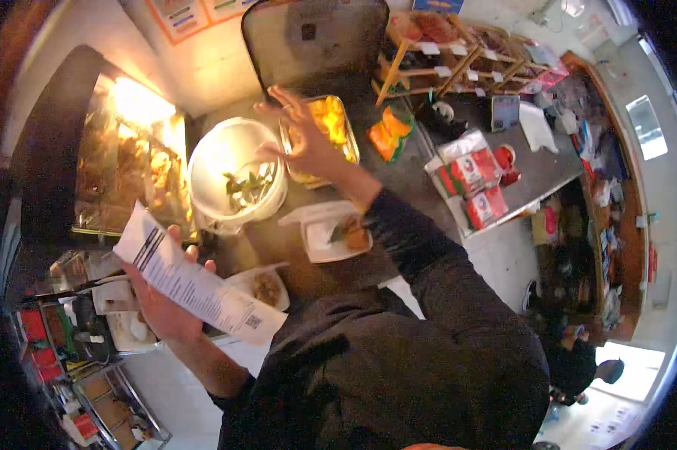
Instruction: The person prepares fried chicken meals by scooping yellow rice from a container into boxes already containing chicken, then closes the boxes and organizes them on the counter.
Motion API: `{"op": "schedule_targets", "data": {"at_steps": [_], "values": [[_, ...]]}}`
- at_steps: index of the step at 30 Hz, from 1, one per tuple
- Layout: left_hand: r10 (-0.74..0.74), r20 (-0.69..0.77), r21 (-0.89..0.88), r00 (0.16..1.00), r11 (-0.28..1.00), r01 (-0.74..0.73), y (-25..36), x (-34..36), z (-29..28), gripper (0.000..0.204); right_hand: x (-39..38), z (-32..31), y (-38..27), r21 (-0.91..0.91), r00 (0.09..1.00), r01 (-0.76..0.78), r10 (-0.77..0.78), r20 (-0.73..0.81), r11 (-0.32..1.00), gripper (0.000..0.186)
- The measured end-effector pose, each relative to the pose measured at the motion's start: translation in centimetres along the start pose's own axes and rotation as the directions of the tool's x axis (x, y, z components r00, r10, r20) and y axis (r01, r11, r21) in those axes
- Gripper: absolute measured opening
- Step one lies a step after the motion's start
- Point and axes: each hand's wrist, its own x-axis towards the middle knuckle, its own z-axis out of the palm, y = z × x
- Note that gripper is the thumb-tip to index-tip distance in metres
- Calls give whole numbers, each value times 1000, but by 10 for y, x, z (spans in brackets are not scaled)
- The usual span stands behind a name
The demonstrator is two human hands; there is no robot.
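A long printed paper receipt (196,277) lies across my left hand (162,300), whose fingers curl up behind its far edge. My right hand (308,146) is raised with fingers spread and nothing visible in it, between a white bucket (203,169) and a metal tray (355,146) of yellow food pieces (329,118). Leafy greens (250,186) lie inside the bucket. Closer to me, a white takeaway box (317,246) stands with its lid up, holding something orange and green, partly hidden by my right sleeve. Beside the receipt, another white container (280,291) holds brownish food.
A lit glass display case (132,169) stands at the left. Beyond the tray are a dark upright panel (316,45) and an orange-green bag (391,133). Red-and-white packets (473,172) and a wooden rack (443,56) are rightward. Another person (574,364) is at lower right.
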Motion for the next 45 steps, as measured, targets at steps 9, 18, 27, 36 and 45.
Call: {"op": "schedule_targets", "data": {"at_steps": [9,18,27,36,45], "values": [[215,-320,125,923,975,-184,-90,-5,45,60,50,-279,314,-737,958,-250,47,-284,627,24],[292,-347,154,891,955,-253,-128,-14,74,61,87,-251,413,-903,900,74,362,244,424,52],[144,-596,638,790,682,357,-161,31,-6,47,110,-243,380,-839,903,183,250,350,512,37],[189,-6,950,982,-305,65,-203,87,-39,50,10,-261,173,-750,993,-99,17,-115,654,23],[-19,98,891,995,-444,-96,-213,106,-87,26,-167,-79,-5,16,767,-511,448,460,859,15]]}}
